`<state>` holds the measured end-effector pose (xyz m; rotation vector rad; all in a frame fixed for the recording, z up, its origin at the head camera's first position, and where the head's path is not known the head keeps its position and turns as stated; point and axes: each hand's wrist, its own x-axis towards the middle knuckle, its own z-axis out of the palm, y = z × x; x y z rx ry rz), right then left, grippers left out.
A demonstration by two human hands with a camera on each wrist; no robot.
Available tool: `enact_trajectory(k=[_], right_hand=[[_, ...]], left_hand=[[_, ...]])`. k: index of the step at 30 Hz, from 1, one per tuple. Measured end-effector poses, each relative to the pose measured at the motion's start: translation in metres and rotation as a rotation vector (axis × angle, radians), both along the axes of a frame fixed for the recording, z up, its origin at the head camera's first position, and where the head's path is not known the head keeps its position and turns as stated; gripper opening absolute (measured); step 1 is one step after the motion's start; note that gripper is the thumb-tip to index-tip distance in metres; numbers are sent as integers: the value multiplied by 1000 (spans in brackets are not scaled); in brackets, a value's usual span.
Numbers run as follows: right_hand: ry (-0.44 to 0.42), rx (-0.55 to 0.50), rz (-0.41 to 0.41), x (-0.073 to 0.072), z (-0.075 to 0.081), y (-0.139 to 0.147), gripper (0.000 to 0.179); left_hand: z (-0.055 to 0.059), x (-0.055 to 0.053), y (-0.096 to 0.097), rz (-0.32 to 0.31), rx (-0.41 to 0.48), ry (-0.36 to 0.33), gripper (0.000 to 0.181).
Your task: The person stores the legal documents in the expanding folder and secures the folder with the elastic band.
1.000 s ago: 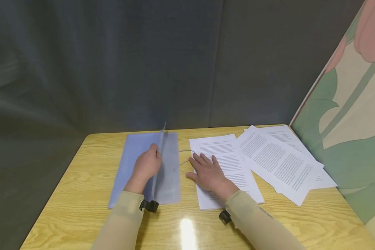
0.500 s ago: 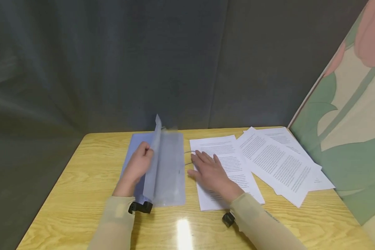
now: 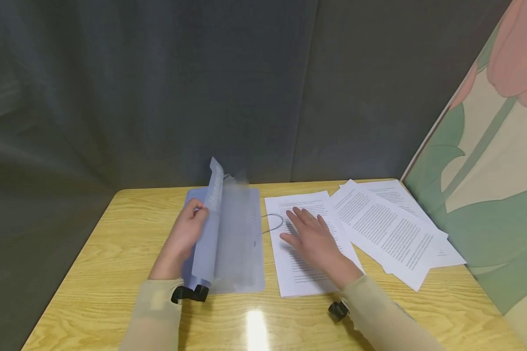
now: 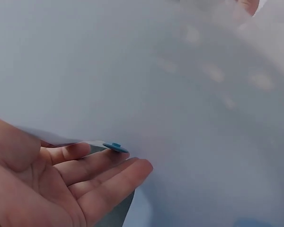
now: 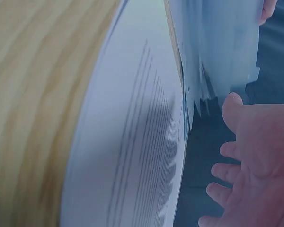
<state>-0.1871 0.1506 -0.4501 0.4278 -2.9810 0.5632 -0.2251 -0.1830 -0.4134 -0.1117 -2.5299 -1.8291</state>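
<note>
A translucent bluish plastic document folder lies with its cover raised. My left hand grips the edge of that cover, which bends upright in front of it. In the left wrist view a small blue button shows on the folder by the fingertips. From the folder's right side a thin cord loop reaches over the printed paper stack. Just above these sheets my right hand has its fingers spread and holds nothing; in the right wrist view it stands apart from the paper and casts a shadow on it.
More printed sheets lie fanned and overlapping at the right of the wooden table. A dark curtain stands behind the table's back edge. A flower-patterned cloth borders the right side.
My left hand has drawn the folder's cover leftward, so it opens wider. The right hand has lifted off the cord and paper and moved slightly right; the cord loop now shows whole.
</note>
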Motion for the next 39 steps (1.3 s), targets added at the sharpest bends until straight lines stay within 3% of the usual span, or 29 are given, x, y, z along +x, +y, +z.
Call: enact_trajectory(k=[7, 14, 24, 39], right_hand=[[42, -2, -69, 8, 1, 23, 72], [57, -19, -149, 11, 1, 47, 74], [-6, -31, -273, 11, -3, 71, 90], [-52, 39, -353, 11, -10, 86, 101]], left_hand=[[2, 1, -1, -2, 76, 1, 10], [1, 0, 0, -5, 89, 3, 11], [0, -1, 2, -8, 102, -16, 10], [-4, -3, 5, 9, 84, -13, 12]])
